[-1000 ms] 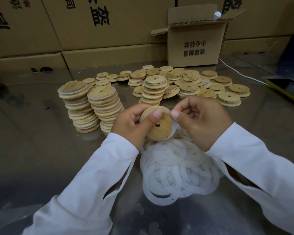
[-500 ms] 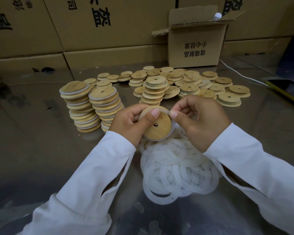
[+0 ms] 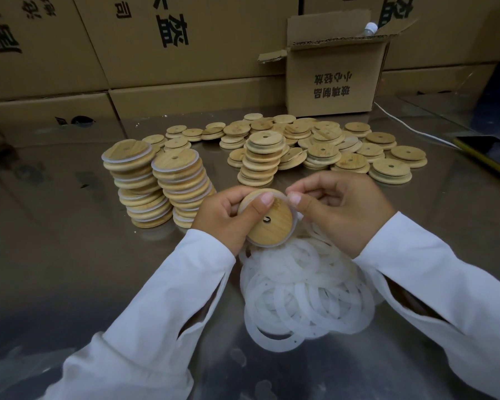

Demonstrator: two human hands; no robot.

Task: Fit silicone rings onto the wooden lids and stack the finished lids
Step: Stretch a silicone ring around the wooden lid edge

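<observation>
— Two hands on the same job as half a second ago?

— Yes. The left hand (image 3: 225, 217) keeps its grip curled round the round pale wooden lid with a centre hole (image 3: 267, 226), thumb across its face. The right hand (image 3: 338, 209) still pinches the translucent white silicone ring (image 3: 294, 223) at the lid's upper right edge. The ring seems to hug more of the rim than before, though its far side is hidden.

— Where is the lid?

— Held above the loose heap of white rings (image 3: 303, 295), clear of the shiny metal worktop (image 3: 70, 255).

— Room around it?

— Two tall stacks of ringed lids (image 3: 182, 186) stand just left of the left hand, and bare lids (image 3: 324, 145) spread behind. Open worktop lies further left; a dark phone (image 3: 491, 157) lies far right.
</observation>
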